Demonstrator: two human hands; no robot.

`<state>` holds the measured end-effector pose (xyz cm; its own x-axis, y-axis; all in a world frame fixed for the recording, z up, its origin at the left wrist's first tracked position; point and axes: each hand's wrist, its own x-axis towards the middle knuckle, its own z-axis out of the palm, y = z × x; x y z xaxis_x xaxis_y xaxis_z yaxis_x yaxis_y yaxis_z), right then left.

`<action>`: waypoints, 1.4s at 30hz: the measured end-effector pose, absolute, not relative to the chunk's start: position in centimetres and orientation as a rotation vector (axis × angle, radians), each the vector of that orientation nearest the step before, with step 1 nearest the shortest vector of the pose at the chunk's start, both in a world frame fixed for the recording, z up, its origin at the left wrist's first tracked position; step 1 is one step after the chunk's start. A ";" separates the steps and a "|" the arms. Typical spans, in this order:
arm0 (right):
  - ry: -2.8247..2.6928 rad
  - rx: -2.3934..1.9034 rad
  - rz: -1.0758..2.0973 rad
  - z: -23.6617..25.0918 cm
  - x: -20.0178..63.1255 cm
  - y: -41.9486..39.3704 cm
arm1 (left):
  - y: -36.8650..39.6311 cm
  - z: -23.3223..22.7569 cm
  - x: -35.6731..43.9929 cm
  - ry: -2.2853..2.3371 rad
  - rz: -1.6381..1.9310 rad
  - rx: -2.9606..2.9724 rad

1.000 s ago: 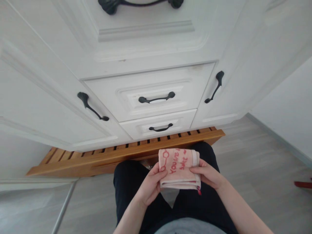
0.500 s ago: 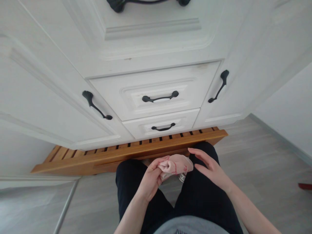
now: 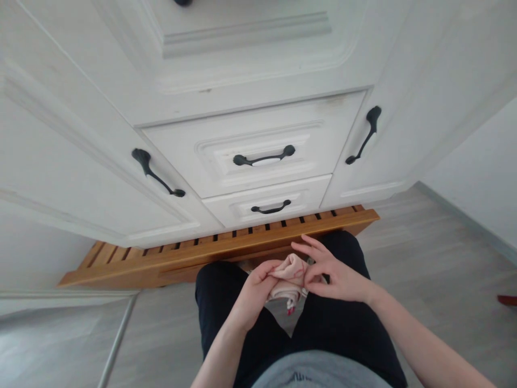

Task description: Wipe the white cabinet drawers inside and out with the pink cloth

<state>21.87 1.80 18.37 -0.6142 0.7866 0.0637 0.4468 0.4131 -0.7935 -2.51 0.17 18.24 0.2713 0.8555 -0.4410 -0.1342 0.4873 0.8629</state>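
A bundle of pale pink socks (image 3: 287, 275) with red markings is held above the gap between my thighs. My left hand (image 3: 258, 288) grips its left side, thumb on top and the other fingers partly hidden beneath. On the right side, the thumb and forefinger of my right hand (image 3: 329, 272) pinch the edge of the fabric, while its other fingers stretch out toward the bench. A loose end with a dark pink tip hangs from the bottom of the bundle.
A white cabinet fills the upper view, with a drawer handle (image 3: 264, 156) and a lower drawer handle (image 3: 270, 207), all drawers closed. A slatted wooden ledge (image 3: 218, 248) runs along its base, just beyond my knees. Grey wood-look floor (image 3: 428, 269) lies on both sides.
My right hand has moved left from beside the socks and now pinches their edge. The bundle has become more folded, with a loose end hanging down. My left hand keeps its hold.
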 end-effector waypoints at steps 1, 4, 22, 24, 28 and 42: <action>-2.275 -1.008 1.167 18.8 22.0 2.1 | 0.2 18.4 -2.6 1.090 0.775 0.809; -2.223 -0.976 1.383 19.2 22.0 2.1 | 0.1 18.5 -2.6 1.080 0.790 0.788; -2.246 -1.347 0.195 14.4 16.7 -3.4 | 0.6 16.1 0.2 1.223 0.962 0.515; -2.193 -1.435 0.083 13.3 15.7 -4.4 | 0.4 16.3 0.5 1.207 0.952 0.438; -2.027 -1.484 -0.121 11.8 14.8 -4.1 | 0.0 16.8 1.1 1.176 0.994 0.337; -2.236 -1.001 0.165 14.5 19.8 0.3 | 0.2 16.4 -0.3 1.156 0.807 0.800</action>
